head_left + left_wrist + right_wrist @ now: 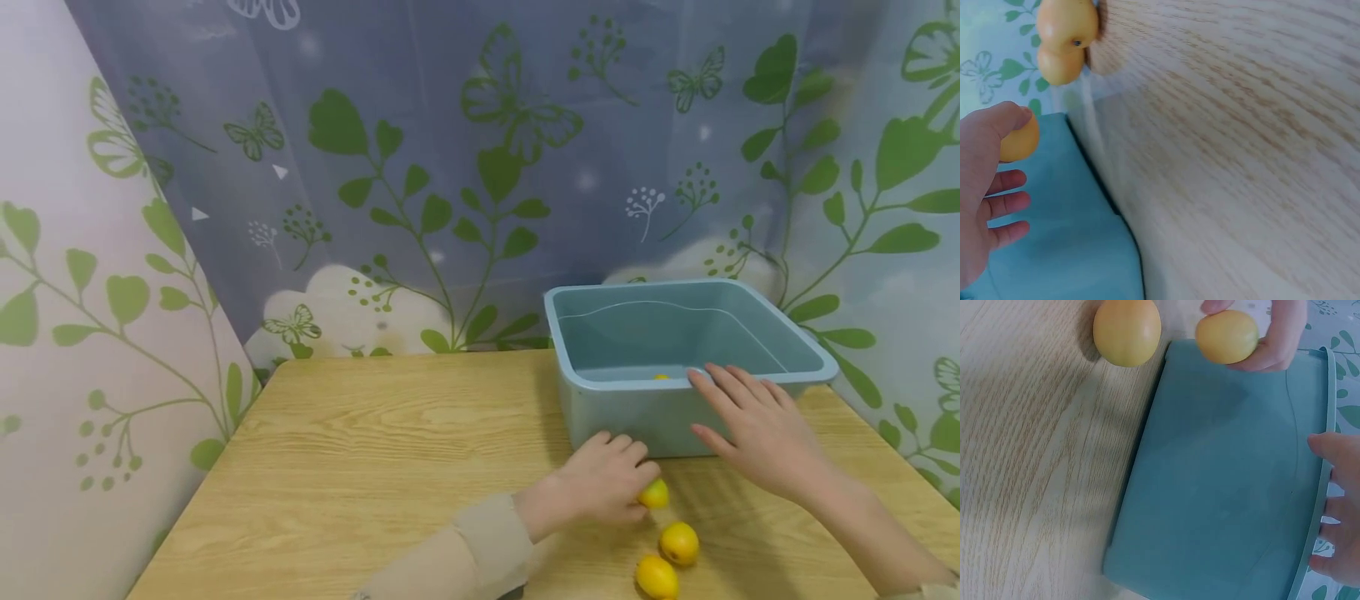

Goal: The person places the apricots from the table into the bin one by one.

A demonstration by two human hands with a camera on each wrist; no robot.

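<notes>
My left hand [611,477] pinches a yellow-green lemon [655,493] between thumb and index finger, right by the front wall of a blue-grey plastic basin [637,421]. In the left wrist view, the held lemon [1020,141] overlaps the basin's side, and the other fingers are apart from it. My right hand [761,429] is at the basin's front rim, fingers extended over the edge and thumb on the outer side. Two more lemons, a rounder one [679,543] and an oval one [657,577], lie on the table near my left hand.
The basin stands at the right rear of a wood-grain table [390,450]. A bit of a yellow fruit [662,377] shows inside it, mostly hidden by the front rim. Behind the table hangs a cloth [420,167] with leaves and butterflies.
</notes>
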